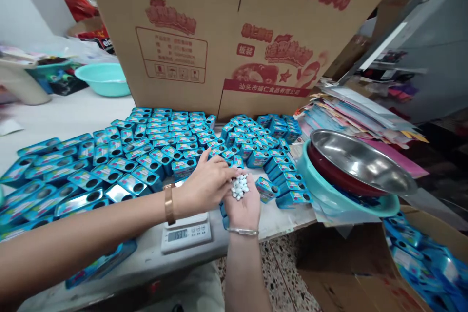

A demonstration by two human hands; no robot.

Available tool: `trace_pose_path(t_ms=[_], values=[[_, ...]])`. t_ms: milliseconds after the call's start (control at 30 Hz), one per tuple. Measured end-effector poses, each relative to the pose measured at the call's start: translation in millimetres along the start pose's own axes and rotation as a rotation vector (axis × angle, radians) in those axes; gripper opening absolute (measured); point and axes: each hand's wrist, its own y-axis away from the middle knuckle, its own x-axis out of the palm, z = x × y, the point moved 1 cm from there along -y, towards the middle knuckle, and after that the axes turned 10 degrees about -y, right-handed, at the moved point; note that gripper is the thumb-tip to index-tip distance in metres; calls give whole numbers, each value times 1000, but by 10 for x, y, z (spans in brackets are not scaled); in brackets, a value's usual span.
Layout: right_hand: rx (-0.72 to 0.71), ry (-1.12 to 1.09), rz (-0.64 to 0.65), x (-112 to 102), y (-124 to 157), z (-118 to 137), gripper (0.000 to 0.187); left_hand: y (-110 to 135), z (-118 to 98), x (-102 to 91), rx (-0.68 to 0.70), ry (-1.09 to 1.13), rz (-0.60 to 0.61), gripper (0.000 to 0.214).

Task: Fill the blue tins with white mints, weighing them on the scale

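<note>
My right hand is palm up and cupped, holding a small heap of pale blue-white candies. A bracelet circles that wrist. My left hand, with a brown band at its wrist, reaches across from the left. Its fingers are curled together and their tips touch the edge of the heap; what they pinch is hidden. Below my left hand a white digital scale sits near the table's front edge, its display lit with digits. Blue tins with dark round spots on top stand in packed rows around both hands.
A large printed cardboard carton stands behind the tins. At right, a steel bowl rests on a red bowl and a turquoise basin. An open box of blue tins is lower right. Another turquoise basin sits back left.
</note>
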Motion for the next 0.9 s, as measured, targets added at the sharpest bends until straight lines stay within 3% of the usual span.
trace_pose_path(t_ms=[167, 333, 467, 633, 733, 833, 900], values=[[48, -150, -116, 45, 43, 20, 19, 238, 404, -188, -157, 74, -70, 22], [-46, -148, -125, 57, 78, 143, 16, 491, 697, 37, -235, -51, 33, 23], [-82, -181, -185, 57, 101, 209, 23, 595, 742, 154, -225, -62, 82, 24], [-108, -96, -218, 60, 103, 202, 19, 743, 691, 207, -254, -212, 120, 60], [-105, 18, -288, 107, 160, 135, 18, 874, 610, 228, -251, -271, 173, 41], [-142, 89, -473, 164, 188, 81, 15, 1000, 691, 34, -293, -261, 128, 32], [-88, 105, -520, 213, 152, 34, 15, 1137, 892, -287, -374, -295, 31, 38]])
